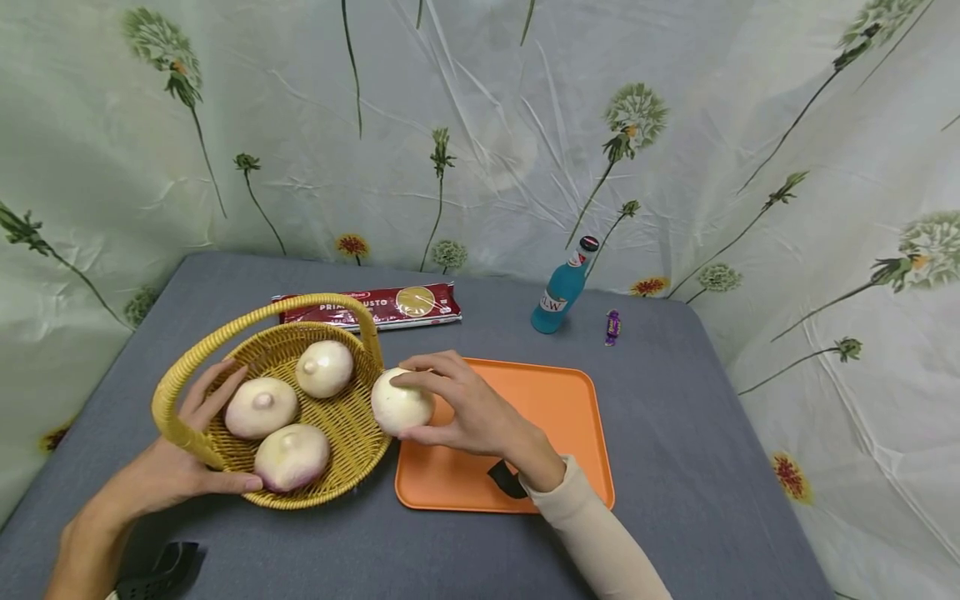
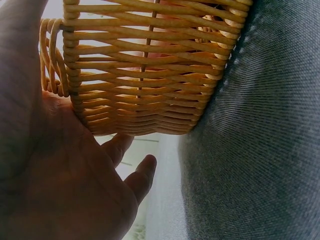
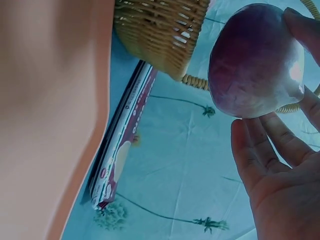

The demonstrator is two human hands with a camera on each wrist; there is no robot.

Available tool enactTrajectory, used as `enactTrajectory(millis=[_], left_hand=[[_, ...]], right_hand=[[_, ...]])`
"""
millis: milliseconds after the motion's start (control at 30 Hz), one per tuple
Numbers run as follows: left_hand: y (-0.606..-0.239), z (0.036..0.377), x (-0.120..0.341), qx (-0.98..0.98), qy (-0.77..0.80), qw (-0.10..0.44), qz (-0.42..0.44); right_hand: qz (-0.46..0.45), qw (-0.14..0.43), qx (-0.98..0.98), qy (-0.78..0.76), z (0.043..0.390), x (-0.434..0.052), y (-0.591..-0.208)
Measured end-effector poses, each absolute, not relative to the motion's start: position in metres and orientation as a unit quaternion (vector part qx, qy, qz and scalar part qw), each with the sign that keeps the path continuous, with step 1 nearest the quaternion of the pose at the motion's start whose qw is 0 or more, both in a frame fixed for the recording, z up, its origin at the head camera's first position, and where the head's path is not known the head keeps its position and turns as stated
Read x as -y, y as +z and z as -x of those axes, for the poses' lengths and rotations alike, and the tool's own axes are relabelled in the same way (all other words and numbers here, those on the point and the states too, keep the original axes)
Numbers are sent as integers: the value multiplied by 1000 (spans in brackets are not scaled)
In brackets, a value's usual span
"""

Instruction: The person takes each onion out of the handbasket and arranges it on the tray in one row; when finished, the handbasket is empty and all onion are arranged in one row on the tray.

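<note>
A yellow wicker basket point(image 1: 352, 433) with a tall handle stands at the left, holding a turnip at the back point(image 1: 325, 369), another at the left point(image 1: 261, 408) and a purple-tinged one in front point(image 1: 292, 458). My left hand point(image 1: 176, 458) grips the basket's left rim, thumb along the near edge and fingers by the handle's foot. Between thumb and fingers, my right hand point(image 1: 465, 404) holds a fourth turnip point(image 1: 401, 402), white on top and purple underneath point(image 3: 255, 60). That turnip is raised over the gap between the basket's right rim and an orange tray point(image 1: 540, 392).
Behind the basket lies a dark red biscuit packet point(image 1: 390, 307). A blue bottle point(image 1: 561, 287) with a dark cap stands at the back, and a small purple wrapped candy point(image 1: 612, 327) lies to its right. Flower-printed cloth point(image 1: 495, 150) hangs behind the grey table point(image 1: 675, 467).
</note>
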State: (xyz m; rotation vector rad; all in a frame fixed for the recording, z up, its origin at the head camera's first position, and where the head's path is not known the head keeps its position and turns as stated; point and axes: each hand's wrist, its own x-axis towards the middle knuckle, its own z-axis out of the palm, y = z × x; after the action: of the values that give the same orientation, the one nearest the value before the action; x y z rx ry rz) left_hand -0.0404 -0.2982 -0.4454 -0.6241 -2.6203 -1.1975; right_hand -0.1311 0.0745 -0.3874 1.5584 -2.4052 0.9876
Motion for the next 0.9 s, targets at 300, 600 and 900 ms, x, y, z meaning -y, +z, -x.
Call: enactTrajectory(millis=[300,600,900], left_hand=[[-448,40,299,886,-404,92,209],[-446,39,298,885,-406,91,209],[-445,40,297,885,-405,94,208]], right_hand=[[-489,54,809,321,131,-82,-395],[-467,40,821,327,132,-91,-408],[-452,37,835,313,136,-94,-413]])
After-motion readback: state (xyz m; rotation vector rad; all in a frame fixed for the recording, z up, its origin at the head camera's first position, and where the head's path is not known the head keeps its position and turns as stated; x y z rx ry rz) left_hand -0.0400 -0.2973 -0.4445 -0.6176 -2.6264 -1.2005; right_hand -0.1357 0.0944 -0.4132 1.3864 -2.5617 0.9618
